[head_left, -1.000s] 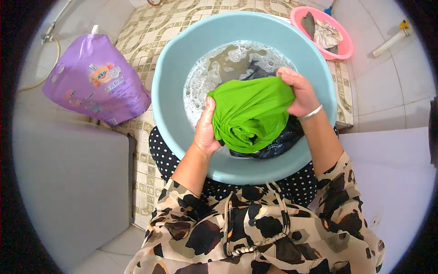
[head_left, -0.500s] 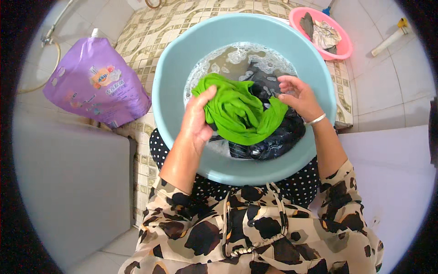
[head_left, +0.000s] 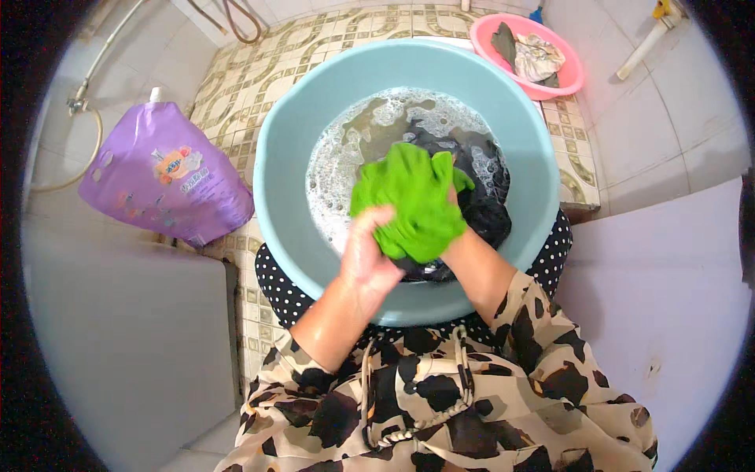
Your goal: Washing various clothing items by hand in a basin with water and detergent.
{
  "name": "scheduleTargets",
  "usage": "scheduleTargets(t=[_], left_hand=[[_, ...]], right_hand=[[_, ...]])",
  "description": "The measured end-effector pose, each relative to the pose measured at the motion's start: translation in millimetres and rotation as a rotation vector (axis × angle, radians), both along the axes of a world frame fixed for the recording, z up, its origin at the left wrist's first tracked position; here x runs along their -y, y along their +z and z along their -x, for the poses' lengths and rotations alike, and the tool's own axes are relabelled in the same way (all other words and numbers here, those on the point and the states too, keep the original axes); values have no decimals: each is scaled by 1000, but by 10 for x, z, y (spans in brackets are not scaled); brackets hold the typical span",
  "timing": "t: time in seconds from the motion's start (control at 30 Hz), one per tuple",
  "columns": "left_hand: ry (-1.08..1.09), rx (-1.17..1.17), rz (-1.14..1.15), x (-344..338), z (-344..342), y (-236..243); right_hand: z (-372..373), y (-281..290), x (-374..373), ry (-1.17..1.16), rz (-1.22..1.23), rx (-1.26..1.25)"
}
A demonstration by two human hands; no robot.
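A bunched bright green cloth [head_left: 409, 200], perhaps a garment, is between my hands over a big light-blue basin [head_left: 525, 141]. My left hand [head_left: 370, 248] grips its left side, thumb on top. On the other side, my right hand [head_left: 454, 211] is mostly covered by the cloth, its fingers hidden. Below and beyond lies soapy water [head_left: 338, 149] with white foam. Dark wet clothing [head_left: 489, 216] soaks at the right of the water, partly under my right forearm.
A purple spouted detergent pouch [head_left: 169, 177] stands left of the basin. Back right, a pink basin [head_left: 574, 75] holds grey and pale cloths [head_left: 537, 59]. A pipe with a yellow tap [head_left: 649, 43] juts from the right wall. A hose [head_left: 101, 134] hangs at left.
My right hand has come in from the right and gone behind the green cloth. The cloth is bunched tighter, and the view has shifted slightly.
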State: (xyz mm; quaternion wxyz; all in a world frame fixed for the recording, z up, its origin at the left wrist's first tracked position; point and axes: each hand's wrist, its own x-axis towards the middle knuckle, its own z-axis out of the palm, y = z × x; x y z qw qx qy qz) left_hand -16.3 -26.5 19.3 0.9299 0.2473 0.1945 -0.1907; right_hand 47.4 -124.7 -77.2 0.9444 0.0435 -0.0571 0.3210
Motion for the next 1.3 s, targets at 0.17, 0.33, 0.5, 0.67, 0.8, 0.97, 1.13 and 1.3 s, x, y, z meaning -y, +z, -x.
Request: scheduleTargets(t=[0.17,0.33,0.5,0.67,0.8,0.97,1.13,1.3], left_hand=[[-49,-14,-83,-131,193,-295],[-22,235,-121,-168,205,-281],[97,519,-560,32,123,-249],[-265,150,-481,13,36,-219],[-364,449,-1149,-13,-99,-551],[-543,551,-1447,-3,-160,-843],[-763,460,-1224,-107,-210,-444],[-220,64,-14,-520,-285,-174]], right_hand=[[-97,-27,218,-53,266,-32],[-214,121,338,98,444,234],[-253,426,105,-59,1090,444],[-328,469,104,-104,1573,996],[-500,169,75,-135,1866,1955],[-502,69,-102,-22,2177,2093],[-788,-131,-1,432,2195,1761],[-901,143,249,24,1809,1610]])
